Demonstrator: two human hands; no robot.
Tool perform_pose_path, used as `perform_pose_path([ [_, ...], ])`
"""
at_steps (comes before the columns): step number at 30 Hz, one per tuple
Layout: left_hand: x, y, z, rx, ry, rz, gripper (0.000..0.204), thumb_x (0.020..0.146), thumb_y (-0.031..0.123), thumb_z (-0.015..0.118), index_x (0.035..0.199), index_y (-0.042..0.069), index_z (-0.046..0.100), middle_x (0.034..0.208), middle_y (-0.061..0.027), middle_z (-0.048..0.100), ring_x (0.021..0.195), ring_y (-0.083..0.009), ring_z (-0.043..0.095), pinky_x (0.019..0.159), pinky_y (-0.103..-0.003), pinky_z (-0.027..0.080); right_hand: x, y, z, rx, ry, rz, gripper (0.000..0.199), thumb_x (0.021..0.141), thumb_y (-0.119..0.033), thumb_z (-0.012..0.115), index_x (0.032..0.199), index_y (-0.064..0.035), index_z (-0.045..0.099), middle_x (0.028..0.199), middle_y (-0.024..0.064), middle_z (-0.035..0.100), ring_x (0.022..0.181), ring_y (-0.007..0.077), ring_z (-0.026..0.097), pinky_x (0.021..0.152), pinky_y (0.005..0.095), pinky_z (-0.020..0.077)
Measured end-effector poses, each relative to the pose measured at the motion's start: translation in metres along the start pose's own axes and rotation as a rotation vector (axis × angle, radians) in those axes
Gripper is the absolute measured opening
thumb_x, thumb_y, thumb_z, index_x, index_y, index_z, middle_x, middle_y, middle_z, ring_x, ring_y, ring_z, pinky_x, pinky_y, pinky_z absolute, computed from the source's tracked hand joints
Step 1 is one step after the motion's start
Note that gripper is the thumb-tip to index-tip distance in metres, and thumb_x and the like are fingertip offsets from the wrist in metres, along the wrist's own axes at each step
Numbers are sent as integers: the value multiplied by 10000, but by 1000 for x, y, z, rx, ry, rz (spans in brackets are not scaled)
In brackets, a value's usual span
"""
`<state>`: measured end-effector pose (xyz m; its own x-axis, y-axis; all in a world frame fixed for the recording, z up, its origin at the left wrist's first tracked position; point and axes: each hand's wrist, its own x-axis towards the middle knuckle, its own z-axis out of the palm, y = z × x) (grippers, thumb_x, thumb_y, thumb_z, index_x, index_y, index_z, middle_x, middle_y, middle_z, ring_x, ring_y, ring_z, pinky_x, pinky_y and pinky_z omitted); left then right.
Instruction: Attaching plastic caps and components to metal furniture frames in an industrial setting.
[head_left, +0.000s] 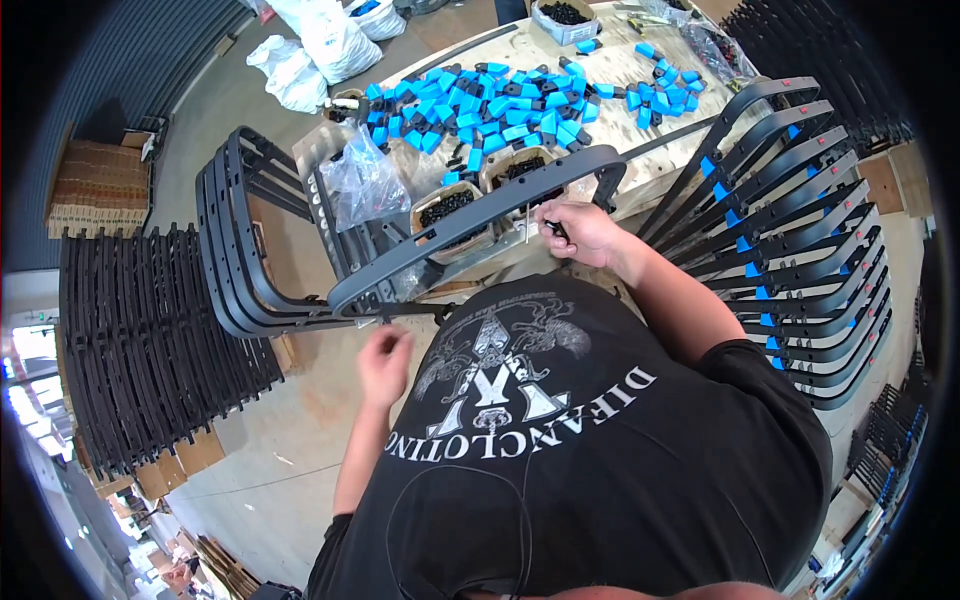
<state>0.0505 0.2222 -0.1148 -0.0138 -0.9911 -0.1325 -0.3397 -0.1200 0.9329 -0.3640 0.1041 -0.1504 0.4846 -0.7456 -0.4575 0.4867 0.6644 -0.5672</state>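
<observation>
A black curved metal frame [470, 205] lies across the near edge of the worktable, in front of me. My right hand [582, 236] is closed at the frame's right part, with a small dark piece [556, 231] showing between its fingers. A thin pale rod [528, 222] stands beside those fingertips; whether they hold it I cannot tell. My left hand [386, 362] is just below the frame's left corner, its fingers curled. What it holds, if anything, is hidden. Boxes of small black parts [447, 208] sit right behind the frame.
Blue-and-black pieces [490, 100] cover the wooden tabletop [660, 155], near a clear plastic bag [365, 180]. Curved frames [810, 250] stand in a row at right; more frames [235, 240] lean at left. Stacked black bars [160, 350] and white sacks [325, 45] are farther left.
</observation>
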Motion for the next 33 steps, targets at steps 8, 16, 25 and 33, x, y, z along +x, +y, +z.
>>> perform_pose_path([
  [8,157,-12,116,535,-190,132,232,947,210,645,1114,55,688,1010,-118,720,914,-264,690,831,-400,551,-16,21,-22,52,98,31,232,860,3,541,1084,-53,561,847,37,526,777,183,537,669,332,459],
  [16,220,12,160,1107,-443,28,339,881,294,650,1150,102,724,1199,-228,689,1142,-401,647,990,-479,532,-55,37,-36,4,225,10,229,836,35,550,1059,-8,526,805,65,490,716,205,510,646,344,454],
  [25,237,-29,164,1147,-502,87,283,842,185,634,1071,55,737,1086,-225,718,1048,-407,674,907,-456,547,-97,60,-64,87,578,-104,47,864,-56,603,865,-67,557,755,30,477,683,186,490,610,336,437],
  [33,258,-51,144,1073,-745,106,345,855,296,652,1086,54,737,1105,-228,717,1057,-423,665,937,-479,537,-84,81,-77,-1,531,-68,88,895,-104,628,865,-56,561,724,26,506,642,167,515,607,324,460],
])
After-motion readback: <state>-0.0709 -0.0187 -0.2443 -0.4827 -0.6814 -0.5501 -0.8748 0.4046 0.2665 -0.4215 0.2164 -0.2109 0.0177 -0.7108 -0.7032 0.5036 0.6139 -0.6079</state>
